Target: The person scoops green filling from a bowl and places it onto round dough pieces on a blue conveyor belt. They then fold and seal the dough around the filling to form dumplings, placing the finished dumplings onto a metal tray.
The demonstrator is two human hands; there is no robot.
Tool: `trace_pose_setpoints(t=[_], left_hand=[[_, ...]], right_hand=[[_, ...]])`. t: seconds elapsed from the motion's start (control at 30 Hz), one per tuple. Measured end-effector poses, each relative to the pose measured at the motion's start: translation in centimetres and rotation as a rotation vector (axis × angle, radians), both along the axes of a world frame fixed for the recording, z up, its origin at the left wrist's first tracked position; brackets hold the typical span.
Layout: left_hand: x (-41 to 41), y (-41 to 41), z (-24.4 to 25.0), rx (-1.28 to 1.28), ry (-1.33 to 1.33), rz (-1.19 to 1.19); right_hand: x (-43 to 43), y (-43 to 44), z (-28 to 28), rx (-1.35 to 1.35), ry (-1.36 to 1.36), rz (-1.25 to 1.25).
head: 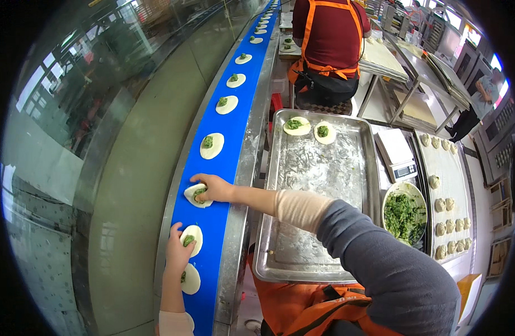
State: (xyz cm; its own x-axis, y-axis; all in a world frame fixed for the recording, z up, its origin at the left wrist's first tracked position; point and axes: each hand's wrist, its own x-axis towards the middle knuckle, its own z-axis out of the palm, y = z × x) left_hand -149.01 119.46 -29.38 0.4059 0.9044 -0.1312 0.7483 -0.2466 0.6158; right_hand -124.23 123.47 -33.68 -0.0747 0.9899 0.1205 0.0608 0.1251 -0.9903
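My left hand (177,250) grips a round dough wrapper (195,234) by its left side, the thumb over the green filling (188,240). Farther up the blue conveyor belt (212,262), my right hand (213,190) is on a second wrapper (194,200). Its thumb presses into the filling and its fingers hold the wrapper's far edge. Below my left hand another filled wrapper (191,279) lies partly behind my wrist. Beyond my right hand a row of flat wrappers runs up the belt, the nearest wrapper (212,145) carrying a lump of green filling.
A metal tray (320,176) holding two filled wrappers stands right of the belt, under my right arm. Beyond it are a bowl of chopped green filling (403,212), a digital scale (396,153) and a board of pleated buns (444,185). A co-worker (329,46) sits ahead.
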Motion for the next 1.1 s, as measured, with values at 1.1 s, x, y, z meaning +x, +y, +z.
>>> trace_pose_setpoints(t=[1.1], left_hand=[[43.3, 3.2, -6.3, 0.292, 0.134, -0.26]], right_hand=[[45.2, -19.2, -2.4, -0.311, -0.486, -0.742]])
